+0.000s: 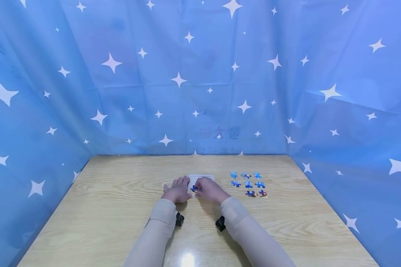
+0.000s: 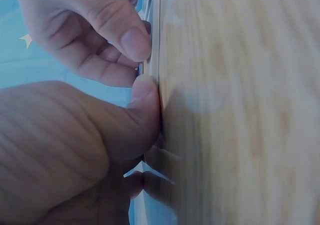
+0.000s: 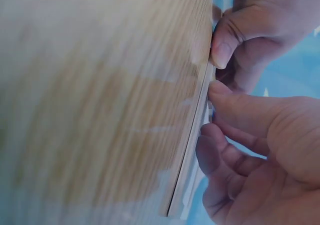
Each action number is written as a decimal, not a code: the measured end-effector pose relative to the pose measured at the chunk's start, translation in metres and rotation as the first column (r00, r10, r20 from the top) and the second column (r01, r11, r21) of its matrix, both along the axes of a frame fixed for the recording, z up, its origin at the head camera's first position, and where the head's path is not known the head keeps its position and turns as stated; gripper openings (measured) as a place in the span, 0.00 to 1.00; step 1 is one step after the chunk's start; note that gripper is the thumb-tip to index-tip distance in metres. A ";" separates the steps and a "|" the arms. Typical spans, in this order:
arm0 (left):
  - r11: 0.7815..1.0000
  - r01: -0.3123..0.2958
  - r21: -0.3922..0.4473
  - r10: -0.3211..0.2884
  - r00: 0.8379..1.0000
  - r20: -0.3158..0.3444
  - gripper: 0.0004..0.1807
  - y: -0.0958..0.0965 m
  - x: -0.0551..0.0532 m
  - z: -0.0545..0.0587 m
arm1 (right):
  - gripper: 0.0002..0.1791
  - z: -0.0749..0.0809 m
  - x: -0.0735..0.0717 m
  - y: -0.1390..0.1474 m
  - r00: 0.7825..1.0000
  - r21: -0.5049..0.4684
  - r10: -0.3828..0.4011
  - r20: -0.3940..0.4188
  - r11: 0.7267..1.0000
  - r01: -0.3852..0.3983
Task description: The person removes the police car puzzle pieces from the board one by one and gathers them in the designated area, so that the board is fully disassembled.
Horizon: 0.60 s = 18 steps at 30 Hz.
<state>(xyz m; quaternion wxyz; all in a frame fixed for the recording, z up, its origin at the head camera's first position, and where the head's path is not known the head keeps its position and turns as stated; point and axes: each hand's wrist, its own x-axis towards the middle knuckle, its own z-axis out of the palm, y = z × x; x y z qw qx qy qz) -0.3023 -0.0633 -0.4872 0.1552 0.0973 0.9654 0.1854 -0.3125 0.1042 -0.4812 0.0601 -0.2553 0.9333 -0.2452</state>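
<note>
A white puzzle tray (image 1: 201, 175) lies flat on the table, with both hands at it. My left hand (image 1: 178, 190) rests along its left side, fingers pointing away and thumb at the near left corner. In the left wrist view the left thumb (image 2: 145, 92) presses on the tray's near edge. My right hand (image 1: 211, 189) reaches over the tray from the right and pinches a dark blue jigsaw piece (image 1: 194, 188) close over the tray's near left part. In the right wrist view the right hand's thumb and fingers (image 3: 220, 105) mostly hide the piece.
Several loose jigsaw pieces lie in rows to the right of the tray, among them a blue and white piece (image 1: 248, 184) and a reddish piece (image 1: 263, 193). The wooden table (image 1: 127, 196) ends at a blue star-patterned curtain (image 1: 207, 74) at the back and sides.
</note>
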 end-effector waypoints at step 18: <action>1.000 -0.002 -0.002 0.002 1.000 0.000 0.39 0.001 0.001 -0.001 | 0.11 0.013 0.000 0.025 0.992 -0.009 -0.106 0.067 0.994 0.107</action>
